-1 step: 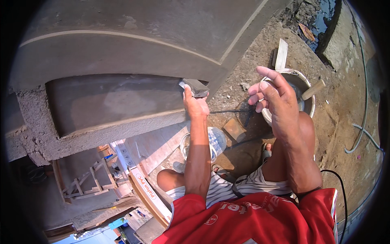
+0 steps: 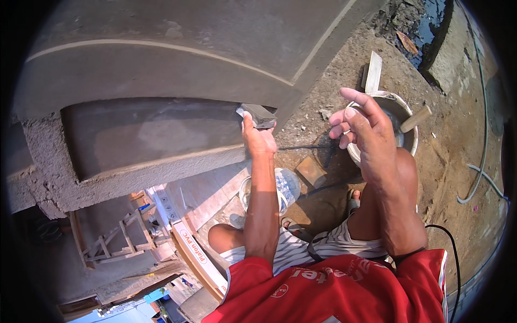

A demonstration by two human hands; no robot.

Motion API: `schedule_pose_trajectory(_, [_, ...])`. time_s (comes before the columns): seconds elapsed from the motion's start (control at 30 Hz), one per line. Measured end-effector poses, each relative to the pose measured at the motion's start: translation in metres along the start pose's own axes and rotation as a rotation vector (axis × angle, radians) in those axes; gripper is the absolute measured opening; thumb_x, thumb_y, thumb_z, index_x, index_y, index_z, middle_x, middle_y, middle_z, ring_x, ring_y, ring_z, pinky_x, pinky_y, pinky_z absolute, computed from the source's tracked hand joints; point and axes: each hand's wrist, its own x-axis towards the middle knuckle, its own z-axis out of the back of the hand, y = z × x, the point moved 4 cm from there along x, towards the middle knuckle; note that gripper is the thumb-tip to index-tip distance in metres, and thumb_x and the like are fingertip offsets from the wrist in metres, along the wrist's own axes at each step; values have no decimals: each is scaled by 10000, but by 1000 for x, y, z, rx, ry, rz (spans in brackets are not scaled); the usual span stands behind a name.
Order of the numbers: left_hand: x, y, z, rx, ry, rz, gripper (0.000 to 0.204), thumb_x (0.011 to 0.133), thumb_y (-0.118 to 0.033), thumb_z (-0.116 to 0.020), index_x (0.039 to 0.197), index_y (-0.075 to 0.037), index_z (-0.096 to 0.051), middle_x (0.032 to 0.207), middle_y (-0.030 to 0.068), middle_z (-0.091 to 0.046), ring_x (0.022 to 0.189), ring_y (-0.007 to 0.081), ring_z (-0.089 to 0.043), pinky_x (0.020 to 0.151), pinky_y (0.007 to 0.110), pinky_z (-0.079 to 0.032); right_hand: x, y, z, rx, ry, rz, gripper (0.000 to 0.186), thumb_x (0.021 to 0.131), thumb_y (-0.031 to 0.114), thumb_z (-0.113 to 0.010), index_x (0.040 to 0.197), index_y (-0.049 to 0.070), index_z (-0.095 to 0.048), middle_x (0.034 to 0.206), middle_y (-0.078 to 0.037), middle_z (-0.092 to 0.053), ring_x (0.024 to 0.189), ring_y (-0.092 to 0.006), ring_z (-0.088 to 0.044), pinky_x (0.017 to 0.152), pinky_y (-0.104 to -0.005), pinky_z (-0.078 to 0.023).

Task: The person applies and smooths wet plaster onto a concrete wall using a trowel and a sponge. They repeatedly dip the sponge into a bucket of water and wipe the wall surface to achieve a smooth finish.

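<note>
My left hand (image 2: 260, 141) is closed around a grey, flat-faced block (image 2: 259, 115), its thumb on the near side. The block is against or very near the right end of a recess in the grey plastered wall (image 2: 183, 72); I cannot tell whether it touches the surface. My right hand (image 2: 371, 128) is raised in the air with fingers apart and partly bent, holding nothing. Behind that hand, and partly hidden by it, stands a whitish bucket (image 2: 414, 142). A tool with a wooden handle (image 2: 416, 118) leans out over the bucket's rim.
A pale flat board (image 2: 373, 72) lies beyond the bucket. Near my feet are a clear round container (image 2: 288, 184) and a brownish square slab (image 2: 311, 172). A grey hose (image 2: 481, 161) runs along the right. Wooden frames (image 2: 124, 237) and a long box (image 2: 199, 258) lie lower left.
The block in my left hand has shifted very slightly to the left. My right hand looks the same.
</note>
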Motion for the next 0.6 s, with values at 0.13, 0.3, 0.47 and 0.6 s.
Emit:
schedule_pose_trajectory(0.13, [-10, -25, -11, 24, 19, -24, 477, 936, -401, -562, 1287, -104, -436, 1278, 49, -512, 1128, 249, -501, 859, 542, -399, 1, -1, -2, -11, -4, 9, 381, 958, 124, -499, 1308, -22, -467, 901, -115, -647, 719, -131, -623, 570, -204, -473])
schedule_pose_trajectory(0.3, [-28, -62, -26, 20, -15, -59, 495, 935, -403, -566, 1299, -93, -436, 1274, 62, -510, 1126, 247, -493, 885, 530, -391, 3, -4, -3, 18, 8, -33, 398, 933, 157, -553, 1293, -2, -494, 905, -73, -634, 753, -121, -612, 604, -221, -453])
schedule_pose_trajectory(0.47, [-56, -104, -37, 38, 43, -200, 493, 941, -430, -547, 1315, -120, -459, 1294, 78, -509, 1168, 262, -473, 952, 529, -374, 5, -6, 2, 25, -18, -35, 394, 933, 153, -553, 1295, 9, -496, 902, -76, -637, 750, -118, -608, 601, -221, -452])
schedule_pose_trajectory(0.6, [-43, -63, -5, 27, -28, -108, 520, 937, -427, -557, 1332, -113, -433, 1322, 67, -492, 1201, 266, -461, 972, 558, -355, 5, -4, 4, 25, -26, -30, 396, 930, 157, -558, 1293, 11, -500, 900, -78, -639, 745, -120, -608, 597, -221, -452])
